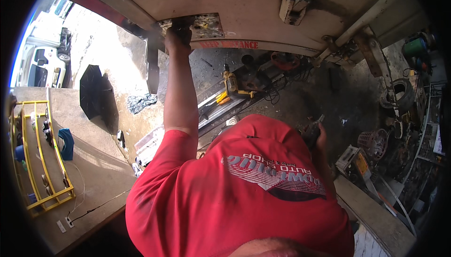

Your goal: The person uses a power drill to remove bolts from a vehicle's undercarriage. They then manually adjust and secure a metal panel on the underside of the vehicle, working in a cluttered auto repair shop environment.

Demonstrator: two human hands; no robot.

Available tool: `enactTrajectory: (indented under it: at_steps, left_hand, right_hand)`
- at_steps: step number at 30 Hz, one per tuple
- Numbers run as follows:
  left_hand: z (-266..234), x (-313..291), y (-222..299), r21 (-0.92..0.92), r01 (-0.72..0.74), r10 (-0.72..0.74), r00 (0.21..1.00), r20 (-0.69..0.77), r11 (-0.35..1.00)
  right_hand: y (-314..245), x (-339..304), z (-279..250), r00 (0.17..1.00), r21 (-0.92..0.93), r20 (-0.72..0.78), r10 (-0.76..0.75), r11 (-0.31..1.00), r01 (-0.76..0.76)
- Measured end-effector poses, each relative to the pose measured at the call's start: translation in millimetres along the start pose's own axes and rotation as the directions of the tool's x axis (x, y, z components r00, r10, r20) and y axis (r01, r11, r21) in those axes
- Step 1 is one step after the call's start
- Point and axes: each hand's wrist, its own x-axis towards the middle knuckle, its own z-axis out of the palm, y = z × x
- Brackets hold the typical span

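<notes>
My left arm stretches up and forward. My left hand (178, 38) is closed against a worn, scraped metal plate (209, 25) on a beige panel (244, 3); a dark shape lies at its fingers, too shadowed to name. Down on the right, partly hidden behind my red shirt (225, 186), my right hand (322, 137) is closed round a dark tool (311, 132) with a pale, narrow tip. The tool's kind does not show. A rusty latch-like bracket (297, 4) is fixed to the panel, right of the plate.
A yellow power drill (230, 80) stands among metal rails and cables below the panel. A hinged metal arm (371, 52) hangs at right, near a tire (401, 92) and a basket (373, 142). At left are an open black umbrella (94, 92) and a yellow rack (42, 158).
</notes>
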Motion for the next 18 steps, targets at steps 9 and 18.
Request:
enactTrajectory:
  at_steps: [9, 18]
  left_hand:
    - [8, -25, 16, 0.805, -0.058, 0.168, 0.984, -0.052, 0.590]
    - [-21, 3, 16, 0.935, -0.092, 0.253, 0.967, 0.002, 0.343]
  right_hand:
    - [3, 0, 2, 0.999, 0.007, 0.046, 0.009, 1.000, -0.009]
    - [5, -1, 3, 0.999, -0.006, 0.048, 0.006, 1.000, -0.005]
